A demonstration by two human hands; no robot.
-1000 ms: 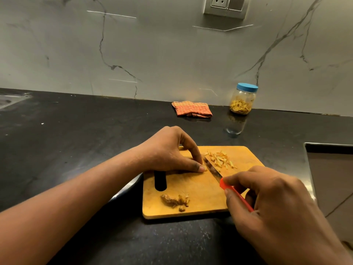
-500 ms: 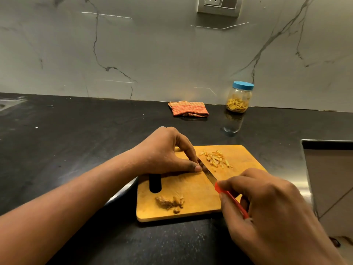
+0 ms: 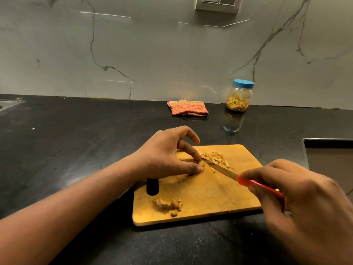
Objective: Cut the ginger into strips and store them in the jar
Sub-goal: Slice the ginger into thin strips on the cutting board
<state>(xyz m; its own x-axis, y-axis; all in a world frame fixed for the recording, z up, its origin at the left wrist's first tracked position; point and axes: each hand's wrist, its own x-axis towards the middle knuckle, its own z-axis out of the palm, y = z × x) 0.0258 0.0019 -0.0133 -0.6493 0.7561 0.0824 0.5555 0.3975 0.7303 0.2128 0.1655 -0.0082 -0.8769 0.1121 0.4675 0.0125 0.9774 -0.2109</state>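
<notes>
While the left hand arches over the wooden cutting board, its thumb and forefinger pinch a small ginger piece down against the wood, with the other fingers curled above it. The right hand, at 4 o'clock from the board, has its fingers wrapped round the red handle of a knife. The blade slants toward 10 o'clock, its tip meeting the ginger piece just beside the left fingertips. Cut ginger strips lie in a loose pile at 1 o'clock on the board, just beyond the blade. A clump of ginger scraps sits at 7 o'clock on the board, near a dark slot cut through it at 9 o'clock. The board rests on a black bench. At the back of the bench, at 1 o'clock from the board and well apart from it, the jar stands upright by the marble wall. Its blue lid is on and yellowish strips lie in its lower part. An orange checked cloth lies folded at 12 o'clock, at 9 o'clock from the jar. A steel sink shows at 3 o'clock.
</notes>
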